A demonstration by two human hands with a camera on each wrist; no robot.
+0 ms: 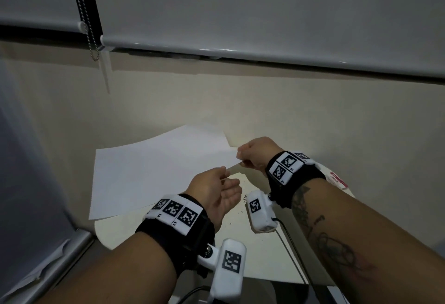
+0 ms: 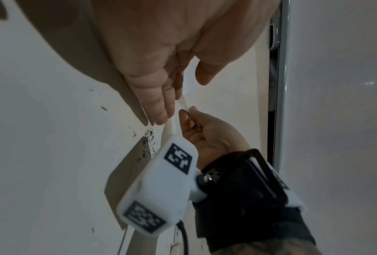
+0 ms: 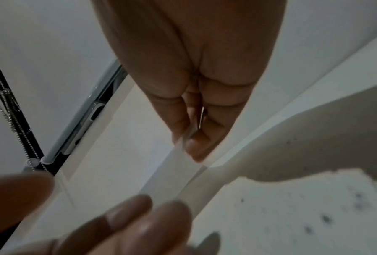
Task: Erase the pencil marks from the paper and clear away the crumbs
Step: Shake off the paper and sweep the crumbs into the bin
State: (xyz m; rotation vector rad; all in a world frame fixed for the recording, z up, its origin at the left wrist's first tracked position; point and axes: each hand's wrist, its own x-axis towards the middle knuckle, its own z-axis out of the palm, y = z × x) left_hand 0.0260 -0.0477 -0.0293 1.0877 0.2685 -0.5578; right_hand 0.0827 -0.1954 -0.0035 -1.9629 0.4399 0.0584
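A white sheet of paper [image 1: 149, 168] lies on the cream table [image 1: 168, 101], its near right edge lifted off the top. My right hand [image 1: 240, 159] pinches that raised edge between thumb and fingertips [image 3: 192, 148]. My left hand [image 1: 228, 183] is beside it, palm turned up. Its straight fingers [image 2: 161, 107] touch the paper's edge [image 2: 189, 84], and the thumb stands apart. Dark eraser crumbs [image 1: 228, 223] are scattered on the table below the lifted edge, and the crumbs [image 2: 149, 136] also show in the left wrist view.
A white block with a red label [image 1: 338, 179] lies on the table behind my right wrist. Grey roller blinds [image 1: 265, 14] with a bead chain [image 1: 89, 26] hang along the table's far side. The table's near edge [image 1: 277, 279] runs under my forearms.
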